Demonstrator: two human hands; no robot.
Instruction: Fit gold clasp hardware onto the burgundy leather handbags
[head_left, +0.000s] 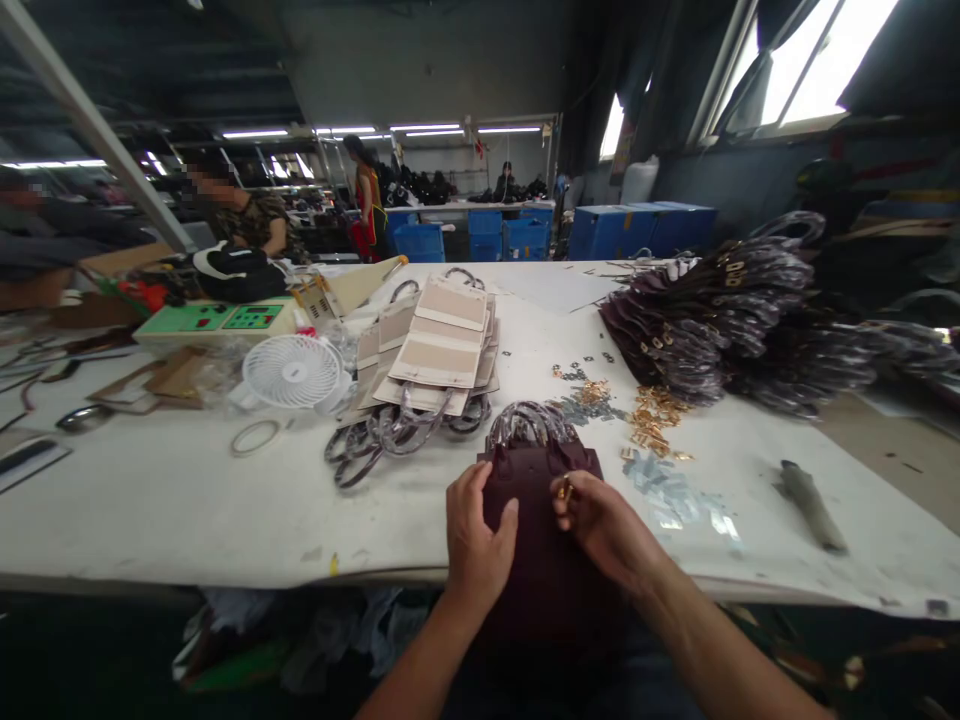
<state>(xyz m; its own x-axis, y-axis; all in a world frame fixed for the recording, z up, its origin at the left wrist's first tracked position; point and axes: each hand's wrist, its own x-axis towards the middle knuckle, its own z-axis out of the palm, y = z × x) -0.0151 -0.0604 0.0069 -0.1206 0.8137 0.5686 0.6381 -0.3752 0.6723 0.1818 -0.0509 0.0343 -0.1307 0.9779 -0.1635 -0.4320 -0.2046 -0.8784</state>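
Observation:
A dark maroon handbag (537,478) with plastic-wrapped handles lies at the near edge of the white table (187,500), hanging over it toward me. My left hand (475,538) rests on the bag's left side, fingers curled against it and thumb pressed on the front. My right hand (600,522) sits on the bag's right side and pinches a small gold metal fitting (565,490) between thumb and fingers. Loose gold fittings (654,412) lie scattered just beyond the bag to the right.
A stack of beige bags (442,345) with wrapped handles lies behind; a big heap of dark bags (739,320) fills the right. A white fan (292,372), a tape ring (255,437) and a grey tool (811,503) sit on the table. People work at the far left.

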